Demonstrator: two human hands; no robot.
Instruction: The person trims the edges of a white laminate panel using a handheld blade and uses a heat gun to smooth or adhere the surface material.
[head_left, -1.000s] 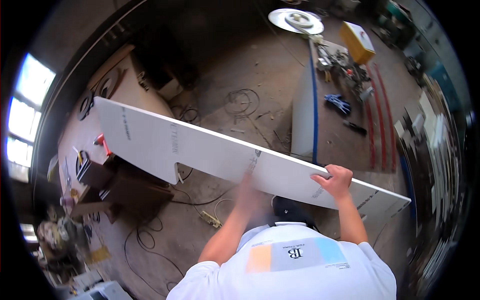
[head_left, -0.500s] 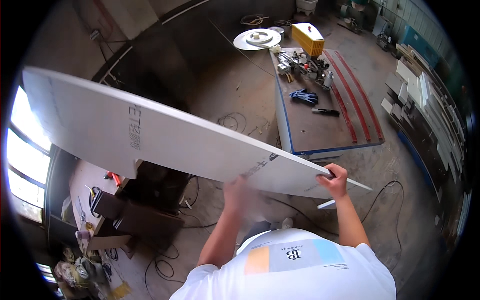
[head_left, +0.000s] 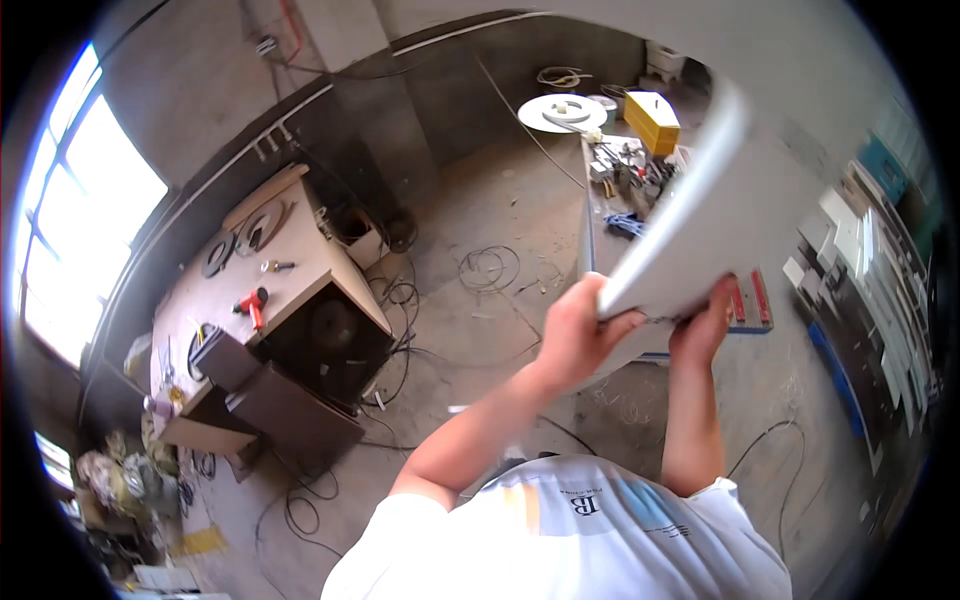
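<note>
A large white board is raised up close in front of me, tilted and blurred, filling the upper right. My left hand grips its lower corner from the left. My right hand holds the same lower edge from beneath, just to the right. Both forearms rise from my white shirt at the bottom.
A workbench with tools, a blue glove and a yellow box lies partly behind the board. A wooden table with a red tool stands at left over dark boxes. Cables trail across the concrete floor. White panels are stacked at right.
The board has swung from lying across the view on the left to standing up at the upper right. Both hands have come together at its lower end.
</note>
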